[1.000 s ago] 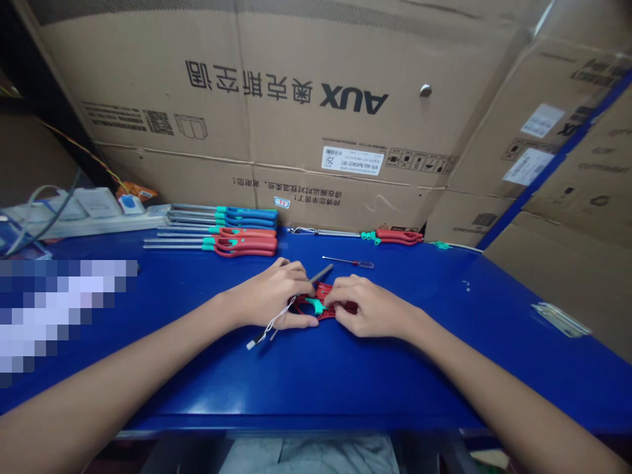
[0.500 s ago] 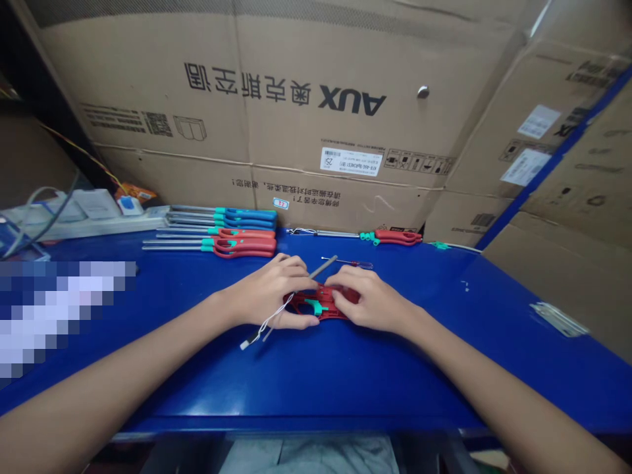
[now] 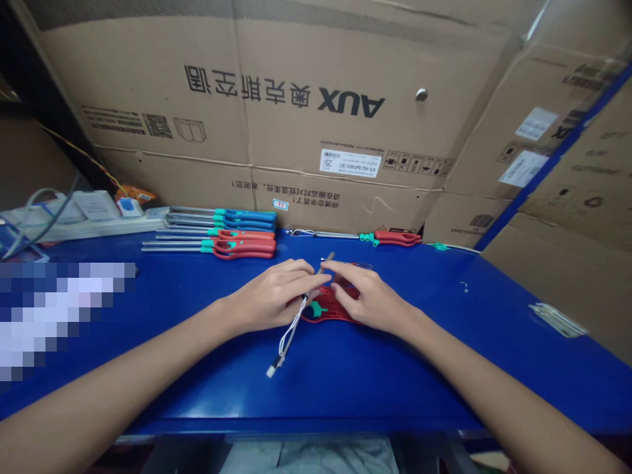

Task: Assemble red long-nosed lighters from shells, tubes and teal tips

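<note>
My left hand [image 3: 271, 296] is closed on a thin metal tube [image 3: 328, 259], which slants across the fingers. A white wire lead [image 3: 290, 329] with a small white end hangs from the near side of that hand. My right hand [image 3: 372, 296] arches over a red lighter handle shell [image 3: 340, 318], its index fingertip at the tube's far part and its thumb apart from it. In the shell, which lies on the blue table, a green trigger [image 3: 316, 309] shows. The two hands hide much of the shell.
Finished-looking red and blue lighters [image 3: 241, 247] lie in a row at the back left. More red handles with green parts [image 3: 395, 237] rest along the cardboard [image 3: 296, 164]. Behind my right fingers is a small red-handled tool [image 3: 364, 265]. A power strip [image 3: 133, 220] stands far left.
The tube and wire lead have turned steeper, with the white end now nearer to me. My left thumb has come off the shell's near edge. My right index finger has reached towards the tube.
</note>
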Demonstrator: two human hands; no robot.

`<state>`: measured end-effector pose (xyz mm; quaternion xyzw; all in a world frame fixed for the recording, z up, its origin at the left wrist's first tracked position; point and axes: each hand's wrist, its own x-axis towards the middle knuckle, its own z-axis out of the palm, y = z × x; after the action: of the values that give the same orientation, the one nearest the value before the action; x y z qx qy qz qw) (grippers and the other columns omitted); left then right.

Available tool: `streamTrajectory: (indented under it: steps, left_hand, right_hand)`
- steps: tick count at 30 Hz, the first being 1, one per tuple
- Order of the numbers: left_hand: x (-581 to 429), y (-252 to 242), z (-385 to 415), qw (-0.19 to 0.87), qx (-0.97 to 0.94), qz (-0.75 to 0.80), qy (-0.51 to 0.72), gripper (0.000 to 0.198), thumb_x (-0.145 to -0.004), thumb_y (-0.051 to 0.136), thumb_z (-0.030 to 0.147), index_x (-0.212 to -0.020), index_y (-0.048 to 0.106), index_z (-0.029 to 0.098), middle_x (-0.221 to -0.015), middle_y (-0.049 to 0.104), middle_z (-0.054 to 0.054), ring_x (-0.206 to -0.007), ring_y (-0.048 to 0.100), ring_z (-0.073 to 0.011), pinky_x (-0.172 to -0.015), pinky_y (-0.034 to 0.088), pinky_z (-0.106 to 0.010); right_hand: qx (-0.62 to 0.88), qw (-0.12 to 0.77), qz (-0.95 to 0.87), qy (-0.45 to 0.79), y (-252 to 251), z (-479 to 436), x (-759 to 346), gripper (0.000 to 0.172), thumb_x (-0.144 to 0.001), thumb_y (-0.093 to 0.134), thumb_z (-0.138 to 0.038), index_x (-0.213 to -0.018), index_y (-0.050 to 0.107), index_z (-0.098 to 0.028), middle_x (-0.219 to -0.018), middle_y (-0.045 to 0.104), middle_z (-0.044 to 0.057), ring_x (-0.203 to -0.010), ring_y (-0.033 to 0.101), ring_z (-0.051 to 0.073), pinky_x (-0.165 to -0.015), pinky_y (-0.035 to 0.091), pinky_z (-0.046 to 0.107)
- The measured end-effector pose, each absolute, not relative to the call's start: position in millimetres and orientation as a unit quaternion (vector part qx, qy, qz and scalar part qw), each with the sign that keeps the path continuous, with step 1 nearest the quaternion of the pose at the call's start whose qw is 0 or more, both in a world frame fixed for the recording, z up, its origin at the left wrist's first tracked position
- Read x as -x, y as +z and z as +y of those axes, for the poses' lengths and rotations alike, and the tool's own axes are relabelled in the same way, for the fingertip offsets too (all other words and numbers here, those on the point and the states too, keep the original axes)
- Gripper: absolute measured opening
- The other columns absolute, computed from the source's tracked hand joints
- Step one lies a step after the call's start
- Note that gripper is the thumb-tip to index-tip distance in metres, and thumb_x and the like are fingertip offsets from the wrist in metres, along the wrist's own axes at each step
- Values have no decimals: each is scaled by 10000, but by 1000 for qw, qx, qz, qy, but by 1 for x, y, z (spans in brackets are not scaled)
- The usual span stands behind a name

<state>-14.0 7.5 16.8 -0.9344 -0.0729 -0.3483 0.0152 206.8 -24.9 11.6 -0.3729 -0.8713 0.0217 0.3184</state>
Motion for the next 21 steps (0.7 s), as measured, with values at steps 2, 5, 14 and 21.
streamTrajectory:
  steps: [2, 5, 14, 21]
  left_hand:
    - [15, 16, 9, 35, 929, -75, -360, 373, -903, 464, 88, -1266, 512, 157, -939, 637, -107, -876, 564, -183, -724, 515, -326]
    - [17, 16, 10, 95, 910, -96, -391, 282, -888, 542, 143, -1168, 573, 153, -837, 605, -77, -778, 526, -173, -678, 491, -327]
    - [16, 21, 11, 133, 891, -113, -419, 311, -893, 543, 134, -1202, 536, 175, -969, 607, -90, -933, 565, -194, -790, 505, -360]
    - [21, 27, 14, 196, 885, -109, -408, 420, -888, 560, 134, -1292, 444, 127, -911, 677, -79, -858, 622, -183, -837, 489, -401]
  right_hand:
    - [370, 307, -876, 28, 11, -25, -207, 442, -900, 461, -140, -1339, 496, -167, -1280, 613, 107, -1140, 603, 201, -971, 499, 361]
    - [372, 284, -883, 30, 10, -26, -208, 474, -903, 453, -136, -1374, 473, -191, -1176, 659, 99, -1000, 650, 195, -878, 541, 364]
    - [386, 270, -882, 10, 11, -25, -211, 488, -914, 456, -181, -1401, 438, -199, -1154, 663, 102, -1030, 632, 219, -898, 527, 405]
    - [386, 285, -877, 1, 13, -26, -210, 412, -908, 457, -167, -1314, 526, -170, -1239, 637, 100, -1108, 610, 206, -962, 499, 376]
